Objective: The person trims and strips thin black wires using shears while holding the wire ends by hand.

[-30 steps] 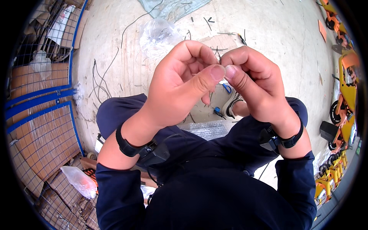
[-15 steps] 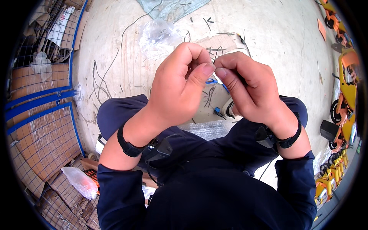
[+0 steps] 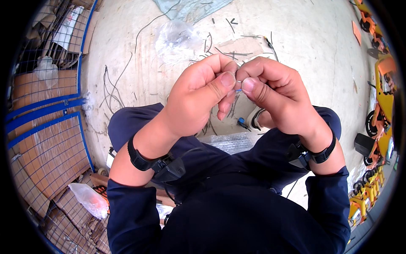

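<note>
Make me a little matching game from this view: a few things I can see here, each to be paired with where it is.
Things:
1. thin wire piece
2. clear plastic bag
3. black wristband
4. yellow and orange toy vehicles

Places:
A. along the right edge
B. pinched between the fingertips of left hand and right hand
C. on the floor beyond the hands
D. around the left wrist

Pairs: 1-B, 2-C, 3-D, 4-A
</note>
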Demonstrator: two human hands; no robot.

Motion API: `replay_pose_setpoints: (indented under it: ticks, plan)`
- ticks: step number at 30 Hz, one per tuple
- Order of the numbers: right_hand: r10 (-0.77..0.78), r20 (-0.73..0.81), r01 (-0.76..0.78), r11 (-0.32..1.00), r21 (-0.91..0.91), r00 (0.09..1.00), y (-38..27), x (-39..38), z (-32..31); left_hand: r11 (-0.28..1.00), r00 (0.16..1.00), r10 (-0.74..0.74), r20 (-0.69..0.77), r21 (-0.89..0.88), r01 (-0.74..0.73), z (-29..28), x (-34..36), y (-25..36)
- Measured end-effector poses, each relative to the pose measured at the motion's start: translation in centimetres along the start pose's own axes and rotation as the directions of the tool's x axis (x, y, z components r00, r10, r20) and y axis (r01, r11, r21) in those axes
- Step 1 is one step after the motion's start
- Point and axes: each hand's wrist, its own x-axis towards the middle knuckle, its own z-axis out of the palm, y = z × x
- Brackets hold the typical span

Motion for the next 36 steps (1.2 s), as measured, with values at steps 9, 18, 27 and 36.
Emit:
replay_pose_setpoints:
  ticks: [9,18,27,36]
  plan:
    - [-0.026,0.012,0.024,0.994,0.105,1.0,0.3,0.0,-0.1,0.995,0.994,0.082,-0.068,-0.057,-0.086,0.9,0.1,0.2]
    - [0.0,-0.128,-0.011,0.997,-0.081,0.992,0.1,-0.1,-0.4,0.979,0.978,0.091,-0.189,0.199,-0.053,1.1,0.7,0.2]
    - [0.084,-0.144,-0.099,0.99,-0.101,0.986,0.0,-0.2,0.1,0.989,0.989,0.102,-0.11,0.115,-0.089,0.0,0.7,0.3]
    - [0.174,0.02,-0.174,0.966,0.193,0.985,0.0,0.2,-0.3,0.913,0.901,0.379,-0.21,0.246,-0.327,0.5,0.5,0.4]
